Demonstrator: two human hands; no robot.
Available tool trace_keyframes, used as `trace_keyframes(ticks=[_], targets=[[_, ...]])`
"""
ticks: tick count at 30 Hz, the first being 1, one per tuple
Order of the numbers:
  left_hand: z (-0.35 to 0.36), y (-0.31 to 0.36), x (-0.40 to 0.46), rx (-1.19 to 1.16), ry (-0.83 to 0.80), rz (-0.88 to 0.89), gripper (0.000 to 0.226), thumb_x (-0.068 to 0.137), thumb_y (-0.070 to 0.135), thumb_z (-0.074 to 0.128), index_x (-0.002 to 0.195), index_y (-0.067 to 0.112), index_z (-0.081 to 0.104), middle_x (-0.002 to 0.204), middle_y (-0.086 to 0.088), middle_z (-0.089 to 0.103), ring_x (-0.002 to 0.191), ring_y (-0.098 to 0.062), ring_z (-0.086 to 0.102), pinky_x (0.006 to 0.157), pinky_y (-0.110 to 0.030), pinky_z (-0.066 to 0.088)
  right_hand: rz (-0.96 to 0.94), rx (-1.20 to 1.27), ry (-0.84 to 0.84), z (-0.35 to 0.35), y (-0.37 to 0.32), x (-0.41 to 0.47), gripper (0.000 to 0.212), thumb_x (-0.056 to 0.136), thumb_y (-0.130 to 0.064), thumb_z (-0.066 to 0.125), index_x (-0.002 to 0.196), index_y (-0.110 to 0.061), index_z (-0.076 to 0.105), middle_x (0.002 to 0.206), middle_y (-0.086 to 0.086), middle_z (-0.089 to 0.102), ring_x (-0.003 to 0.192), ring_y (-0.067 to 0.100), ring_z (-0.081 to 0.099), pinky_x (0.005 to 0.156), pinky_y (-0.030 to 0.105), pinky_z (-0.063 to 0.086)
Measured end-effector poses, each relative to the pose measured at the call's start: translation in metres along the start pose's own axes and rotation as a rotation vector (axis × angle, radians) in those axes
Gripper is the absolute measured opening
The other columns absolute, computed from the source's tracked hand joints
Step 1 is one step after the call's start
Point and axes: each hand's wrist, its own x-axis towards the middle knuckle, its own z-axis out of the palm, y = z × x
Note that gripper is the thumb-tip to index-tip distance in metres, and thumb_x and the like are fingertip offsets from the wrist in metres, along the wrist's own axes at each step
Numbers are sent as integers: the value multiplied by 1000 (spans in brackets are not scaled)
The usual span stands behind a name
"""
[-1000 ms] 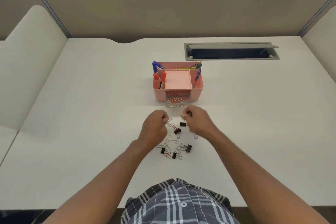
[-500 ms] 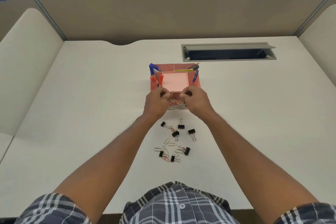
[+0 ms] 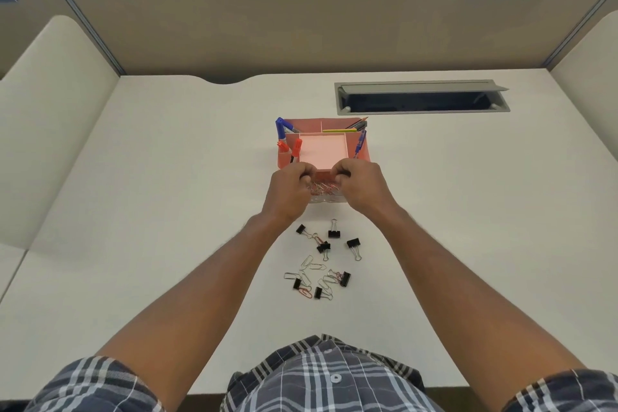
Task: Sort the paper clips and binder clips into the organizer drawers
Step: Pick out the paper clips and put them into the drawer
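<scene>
Left hand (image 3: 289,192) and right hand (image 3: 363,187) curl over the open drawer (image 3: 326,195); each grip's contents possibly paper clips, cannot tell

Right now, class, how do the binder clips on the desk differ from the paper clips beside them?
The binder clips are black blocks with wire handles; the paper clips are flat bent-wire loops. Binder clips stand up from the desk; paper clips lie flat. Binder clips all look black; paper clips are mostly silver, one red. Both lie loose, unsorted.
</scene>
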Motion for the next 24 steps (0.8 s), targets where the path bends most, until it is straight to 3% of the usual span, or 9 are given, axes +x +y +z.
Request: trace_keyframes(ticks=[4, 7, 10, 15, 20, 24], targets=[[-6, -9, -17, -87, 72, 50, 24, 88, -3, 49, 87, 15, 65, 84, 1, 66, 82, -12, 59, 69, -19, 47, -2, 40, 37, -5, 4, -17, 21, 89, -4, 55, 94, -14, 72, 90, -1, 68, 85, 16, 61, 73, 28, 53], [-5, -24, -40, -71, 56, 70, 20, 88, -3, 54, 88, 14, 65, 84, 3, 66, 79, -8, 60, 67, -15, 48, 6, -1, -50, 1, 13, -40, 20, 89, -8, 57, 95, -17, 73, 91, -2, 70, 82, 15, 63, 73, 27, 53], [4, -48, -66, 0, -82, 31, 13, 88, 5, 61, 92, 16, 67, 87, 5, 67, 81, -9, 62, 74, -23, 53, 43, -138, -238, 18, 24, -65, 17, 89, -13, 60, 95, -21, 74, 94, -2, 72, 81, 15, 65, 73, 29, 54], [13, -73, -100, 217, -383, -4, 15, 84, 23, 68, 99, 24, 63, 95, 9, 60, 89, -10, 56, 82, -29, 48, -56, -502, -467, 48, 41, -99, 28, 88, -26, 63, 115, -21, 67, 112, 6, 65, 104, 27, 60, 84, 34, 50], [18, -78, -105, 386, -412, 130, 29, 82, 32, 69, 109, 23, 61, 100, 5, 53, 97, -14, 50, 84, -28, 42, -162, -653, -402, 69, 52, -119, 34, 85, -27, 66, 114, -12, 58, 110, 10, 56, 103, 31, 52, 79, 39, 46], [23, -80, -104, 426, -378, 163, 24, 87, 30, 65, 109, 21, 61, 102, 3, 56, 97, -15, 51, 83, -28, 42, -210, -600, -319, 75, 57, -119, 19, 90, -27, 62, 101, -12, 61, 101, 9, 60, 96, 31, 53, 74, 39, 44]])
